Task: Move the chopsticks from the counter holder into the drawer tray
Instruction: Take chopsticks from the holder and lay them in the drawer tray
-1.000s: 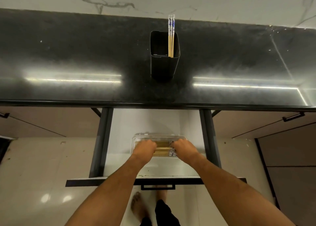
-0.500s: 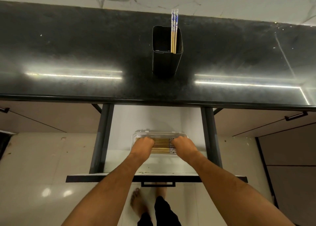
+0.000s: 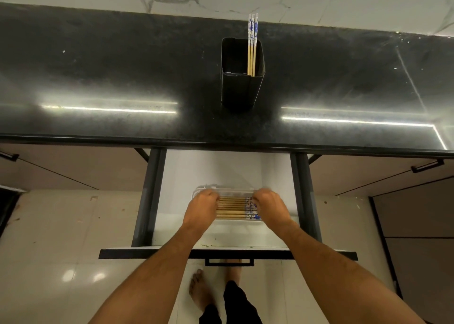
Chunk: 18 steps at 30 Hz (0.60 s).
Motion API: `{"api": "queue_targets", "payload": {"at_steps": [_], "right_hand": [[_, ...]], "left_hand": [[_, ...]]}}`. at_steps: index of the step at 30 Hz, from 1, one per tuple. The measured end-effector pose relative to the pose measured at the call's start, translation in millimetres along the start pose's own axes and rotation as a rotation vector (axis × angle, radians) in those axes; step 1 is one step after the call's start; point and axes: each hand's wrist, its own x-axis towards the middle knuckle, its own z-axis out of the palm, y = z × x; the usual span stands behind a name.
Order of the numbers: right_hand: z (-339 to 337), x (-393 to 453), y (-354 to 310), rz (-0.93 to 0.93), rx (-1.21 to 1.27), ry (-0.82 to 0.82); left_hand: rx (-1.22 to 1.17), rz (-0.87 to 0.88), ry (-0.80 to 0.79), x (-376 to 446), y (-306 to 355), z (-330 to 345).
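Open drawer (image 3: 228,171): clear tray (image 3: 231,221) sits loose, so my nudging could skid it. Black holder (image 3: 242,88) on the counter (image 3: 98,78) holds a few chopsticks (image 3: 252,46); easy to forget. Tray's chopstick row (image 3: 233,208) could ride up crooked. Left hand (image 3: 201,209), right hand (image 3: 269,207): fingers curled onto row ends; can't tell whether clamped.

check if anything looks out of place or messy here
Nothing spilled or damaged. The chopsticks in the tray lie neatly side by side between both hands. Only leftover: a few chopsticks standing in the black holder on the counter.
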Motion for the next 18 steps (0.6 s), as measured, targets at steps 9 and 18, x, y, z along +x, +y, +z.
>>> {"api": "queue_targets", "payload": {"at_steps": [9, 18], "right_hand": [[-20, -6, 15, 0.712, 0.532, 0.347], [-8, -5, -3, 0.969, 0.858, 0.087]], "left_hand": [[-0.36, -0.502, 0.386, -5, -8, -13], [-0.595, -0.999, 0.079, -3, -10, -5]]}}
